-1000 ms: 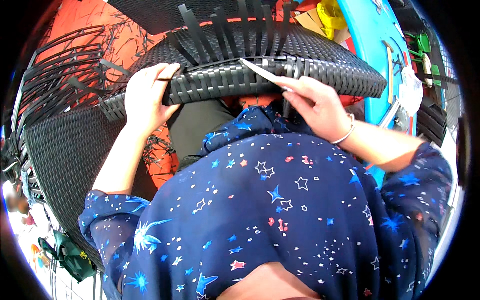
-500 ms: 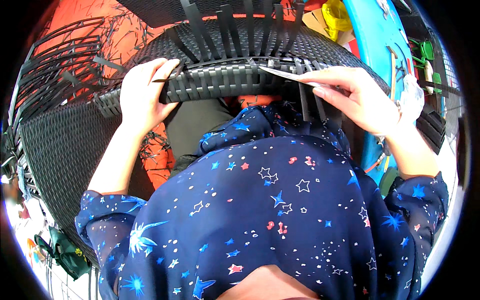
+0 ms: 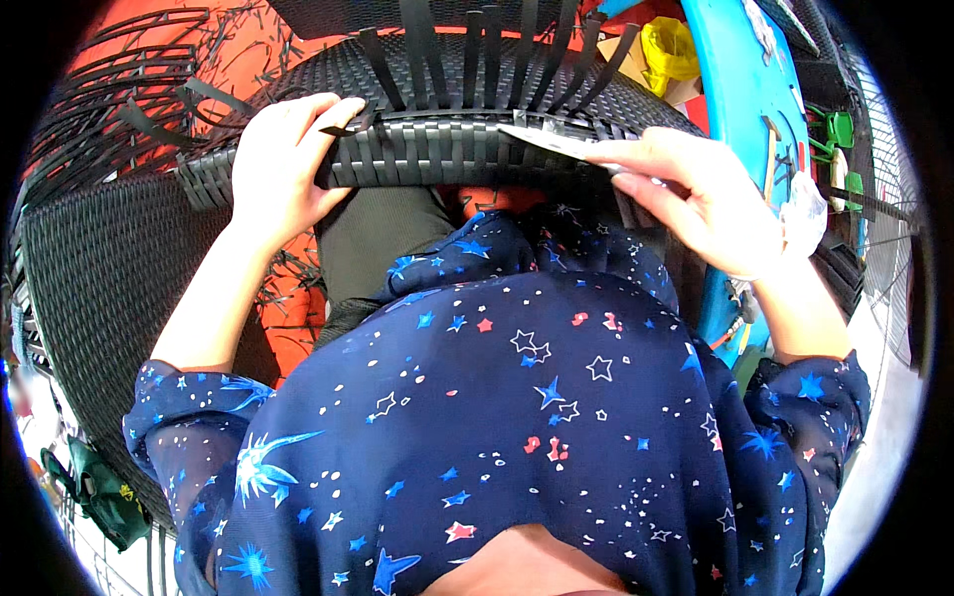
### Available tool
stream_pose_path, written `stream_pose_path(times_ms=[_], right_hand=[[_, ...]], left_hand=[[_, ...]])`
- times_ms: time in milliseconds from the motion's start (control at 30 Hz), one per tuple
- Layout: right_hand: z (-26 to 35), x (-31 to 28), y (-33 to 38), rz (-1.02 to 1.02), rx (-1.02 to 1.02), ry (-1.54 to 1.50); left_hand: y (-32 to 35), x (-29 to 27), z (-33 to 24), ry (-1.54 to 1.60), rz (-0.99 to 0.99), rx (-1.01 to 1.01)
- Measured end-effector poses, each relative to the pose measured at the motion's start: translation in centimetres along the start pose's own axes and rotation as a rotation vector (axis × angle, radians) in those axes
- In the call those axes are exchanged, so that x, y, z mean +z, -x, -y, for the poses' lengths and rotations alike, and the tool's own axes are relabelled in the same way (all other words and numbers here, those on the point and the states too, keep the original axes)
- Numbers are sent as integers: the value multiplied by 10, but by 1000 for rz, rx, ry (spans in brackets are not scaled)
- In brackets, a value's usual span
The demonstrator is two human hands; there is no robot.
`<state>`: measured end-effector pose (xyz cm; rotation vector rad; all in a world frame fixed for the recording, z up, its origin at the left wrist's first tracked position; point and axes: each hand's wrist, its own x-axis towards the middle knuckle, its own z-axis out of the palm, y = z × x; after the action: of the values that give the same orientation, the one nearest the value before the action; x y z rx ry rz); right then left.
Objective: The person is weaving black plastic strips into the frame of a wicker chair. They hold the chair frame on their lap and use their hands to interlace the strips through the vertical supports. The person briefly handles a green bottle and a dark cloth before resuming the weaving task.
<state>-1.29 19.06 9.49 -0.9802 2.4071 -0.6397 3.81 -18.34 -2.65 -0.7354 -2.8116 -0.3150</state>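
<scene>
A black woven wicker panel (image 3: pixel 467 157) curves across in front of me, with several loose flat black strips (image 3: pixel 487 60) standing up from its edge. My left hand (image 3: pixel 283 164) is closed round the panel's left part, fingers above and thumb below. A curled black strip (image 3: pixel 348 127) lies at its fingertips. Between the thumb and fingers of my right hand (image 3: pixel 691 194) is a flat, pointed metal blade (image 3: pixel 545 142). Its tip points left and lies against the top of the woven edge. The blade's back end is hidden in my hand.
Dark woven furniture (image 3: pixel 109 268) stands at the left, below a tangle of black strips (image 3: pixel 129 74). Scraps litter the orange-red floor (image 3: pixel 243 50). On the right is a blue surface (image 3: pixel 730 60) with tools, beside a yellow plastic bag (image 3: pixel 668 50).
The blade and my right hand have shifted slightly left along the woven edge. My left hand keeps its hold, and the whole view has moved a little.
</scene>
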Motion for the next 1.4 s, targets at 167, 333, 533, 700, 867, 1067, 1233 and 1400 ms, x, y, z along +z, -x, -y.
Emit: stream_pose_path(times_ms=[167,333,533,700,867,1067,1233,1400], right_hand=[[-2,-12,-5,-12,-120,307],[1,-26,-19,-16,-223,462],[12,-38,-35,80,-312,444],[17,-38,-33,96,-268,421],[13,-35,-33,74,-245,419],[15,-33,-40,78,-179,454],[24,-42,-51,199,-183,415],[20,-55,-75,369,-69,199]], left_hand=[[-3,1,1,-7,-6,13],[-3,1,1,-20,-3,16],[-3,2,0,-3,-32,23],[-3,1,-1,-11,-45,22],[-3,3,0,-16,-46,17],[-3,7,1,-28,-54,10],[-1,7,1,-15,-60,23],[-1,6,-2,-2,-54,23]])
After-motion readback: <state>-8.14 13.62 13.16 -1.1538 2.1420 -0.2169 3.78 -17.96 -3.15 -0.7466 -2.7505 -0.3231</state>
